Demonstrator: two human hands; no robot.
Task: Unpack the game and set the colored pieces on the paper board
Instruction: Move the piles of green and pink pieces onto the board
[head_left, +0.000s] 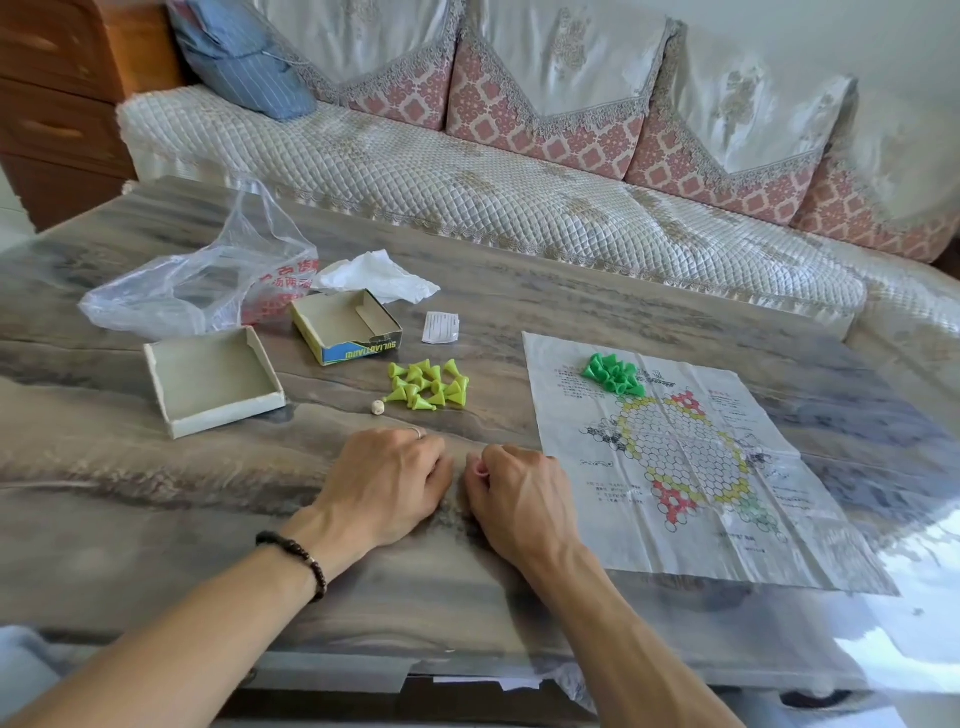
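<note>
The paper board lies unfolded on the right of the table, printed with a hexagon grid and coloured corners. A pile of dark green cone pieces sits on its far edge. Several light green cone pieces lie on the bare table left of the board, with a small white die beside them. My right hand is curled at the board's left edge and something pink shows between its fingers. My left hand lies palm down right beside it, fingers bent onto the table; what is under them is hidden.
The two halves of the open game box stand at the left. Behind them lie a clear plastic bag, a crumpled white wrapper and a folded slip of paper. A sofa runs along the table's far side.
</note>
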